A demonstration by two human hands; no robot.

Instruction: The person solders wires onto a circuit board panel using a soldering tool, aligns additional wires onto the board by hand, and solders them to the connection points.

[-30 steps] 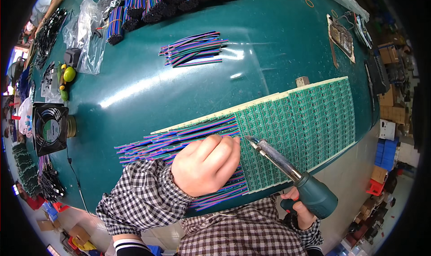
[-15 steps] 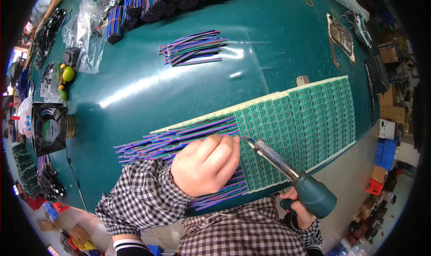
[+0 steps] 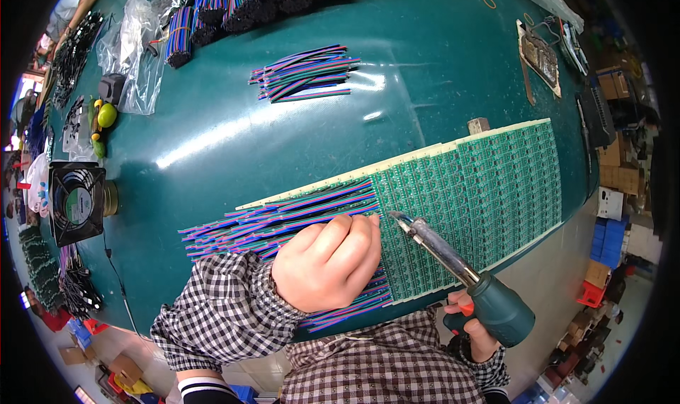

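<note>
My left hand (image 3: 329, 266) is closed, its thumb and forefinger pinched on a short ribbon wire (image 3: 361, 212) at the seam between the wires and the boards. Most of that wire is hidden under the fingers. A green soldering gun (image 3: 501, 310) is gripped in my right hand (image 3: 479, 333), a finger by its red trigger. The metal tip points up and left, just right of my left fingertips, over the green circuit board panels (image 3: 482, 198). Rows of blue, red, green and black ribbon wires (image 3: 283, 216) stretch left from the boards, partly under my left forearm.
Loose ribbon wires (image 3: 304, 73) lie farther back, with rubber-banded bundles (image 3: 241, 11) behind. A metal block (image 3: 478, 126) touches the panels' far edge. To the left stands a square fan (image 3: 76, 202); at the far right lies a worn metal tray (image 3: 540, 58).
The soldering gun has shifted slightly right, its tip drawing a little away from my left fingertips. My left hand stays almost in place.
</note>
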